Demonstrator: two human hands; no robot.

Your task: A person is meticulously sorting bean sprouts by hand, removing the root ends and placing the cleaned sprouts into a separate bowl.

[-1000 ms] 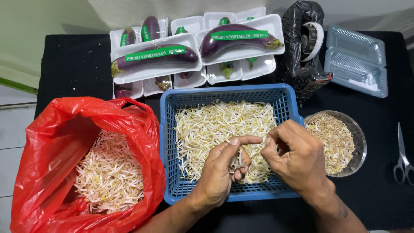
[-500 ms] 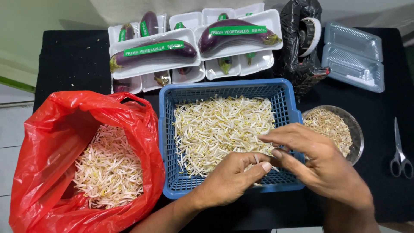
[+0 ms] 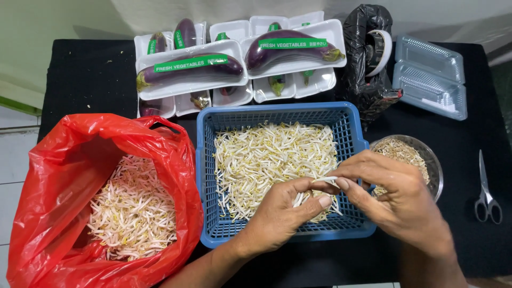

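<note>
A blue plastic basket (image 3: 205,160) in the middle of the black table holds a heap of white bean sprouts (image 3: 266,154). My left hand (image 3: 282,213) hovers over the basket's near right part, cupping a small bunch of sprouts. My right hand (image 3: 397,200) meets it from the right and pinches the tip of a single bean sprout (image 3: 326,180) between thumb and forefinger. Just behind my right hand sits a glass bowl (image 3: 433,162) with brownish sprout trimmings.
A red plastic bag (image 3: 64,165) full of bean sprouts lies open at the left. White foam trays with wrapped purple eggplants (image 3: 186,66) fill the back. A black bag with a tape roll (image 3: 370,53), clear plastic boxes (image 3: 429,77) and scissors (image 3: 486,192) are at the right.
Both hands have shifted slightly right and toward the basket's near edge. The right hand now pinches one sprout at the left hand's fingertips.
</note>
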